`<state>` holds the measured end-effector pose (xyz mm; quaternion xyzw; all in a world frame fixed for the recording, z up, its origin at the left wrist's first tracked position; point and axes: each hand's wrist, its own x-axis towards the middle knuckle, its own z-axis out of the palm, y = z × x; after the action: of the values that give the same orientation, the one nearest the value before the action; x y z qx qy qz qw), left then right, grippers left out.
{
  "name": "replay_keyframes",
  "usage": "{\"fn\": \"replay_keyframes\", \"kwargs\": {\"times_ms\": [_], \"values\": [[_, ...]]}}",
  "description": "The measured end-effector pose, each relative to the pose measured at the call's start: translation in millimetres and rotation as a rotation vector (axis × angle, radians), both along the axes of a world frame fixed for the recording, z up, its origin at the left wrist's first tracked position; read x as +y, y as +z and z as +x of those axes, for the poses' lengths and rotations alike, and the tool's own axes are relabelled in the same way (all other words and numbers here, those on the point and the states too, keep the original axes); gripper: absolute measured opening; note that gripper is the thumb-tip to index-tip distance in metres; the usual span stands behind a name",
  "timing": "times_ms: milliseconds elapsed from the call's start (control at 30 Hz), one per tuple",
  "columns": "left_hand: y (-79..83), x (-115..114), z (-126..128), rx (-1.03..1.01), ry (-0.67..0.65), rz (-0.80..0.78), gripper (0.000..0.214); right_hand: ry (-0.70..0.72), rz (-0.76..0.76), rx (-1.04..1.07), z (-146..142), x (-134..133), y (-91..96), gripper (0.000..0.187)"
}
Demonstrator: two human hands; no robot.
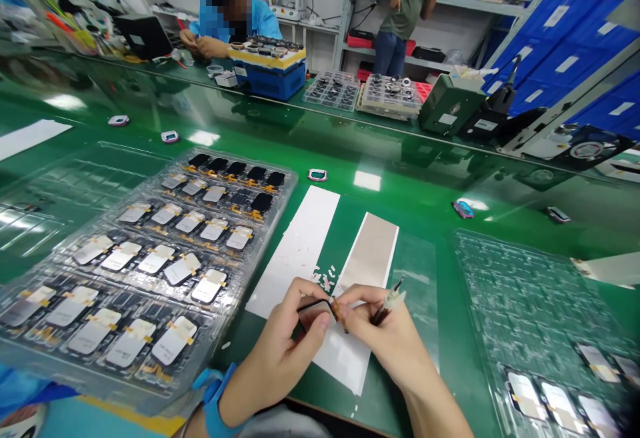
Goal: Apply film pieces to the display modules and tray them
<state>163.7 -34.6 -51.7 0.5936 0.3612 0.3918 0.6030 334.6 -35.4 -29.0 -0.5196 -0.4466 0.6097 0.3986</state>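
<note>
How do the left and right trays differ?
The left tray is nearly full of modules; the right tray is mostly bare cells, with a few at its near end. The left tray's far rows hold dark-faced pieces; the right tray shows only light-faced ones. Both are clear plastic on the green table, flanking the left hand and right hand, which hold a single module and a thin tool.

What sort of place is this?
Probably an electronics assembly line: trays of small display modules on a green belt, blue bins stacked behind, and the left hand holds one module while the right hand holds a fine tool.
</note>
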Motion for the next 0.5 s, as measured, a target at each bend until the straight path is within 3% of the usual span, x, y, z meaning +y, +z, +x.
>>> {"fn": "replay_keyframes", "kwargs": {"times_ms": [500], "values": [[-6.6, -4.7, -4.9, 0.076, -0.004, -0.086, 0.022, -0.067, 0.093, -0.114, -5.7, 0.2, -3.5, 0.026]]}}
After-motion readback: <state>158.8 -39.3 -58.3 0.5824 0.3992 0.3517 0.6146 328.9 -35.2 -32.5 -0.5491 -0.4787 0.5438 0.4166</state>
